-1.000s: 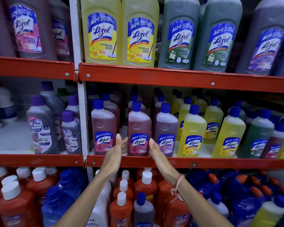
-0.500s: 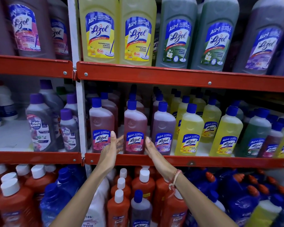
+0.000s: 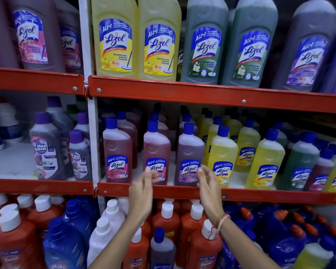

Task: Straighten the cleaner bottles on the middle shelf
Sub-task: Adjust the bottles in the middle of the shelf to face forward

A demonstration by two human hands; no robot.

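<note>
On the middle shelf (image 3: 260,195) small Lizol bottles with blue caps stand upright in rows. At the front are a pink bottle (image 3: 117,148), a second pink bottle (image 3: 157,147), a purple bottle (image 3: 190,149) and a yellow bottle (image 3: 222,152). My left hand (image 3: 142,191) is blurred, fingers apart, in front of the second pink bottle's label. My right hand (image 3: 209,185) has its fingertips at the purple bottle's right edge, in the gap beside the yellow bottle. Neither hand closes around a bottle.
Large Lizol bottles (image 3: 115,39) fill the top shelf. Orange bottles with white caps (image 3: 166,220) and blue jugs (image 3: 275,226) crowd the shelf below my arms. A white upright post (image 3: 93,140) separates a left bay holding Max Kleen bottles (image 3: 45,148).
Both hands have shifted right. They flanked the second pink bottle before; now the left is in front of it and the right has passed to the purple bottle's far side.
</note>
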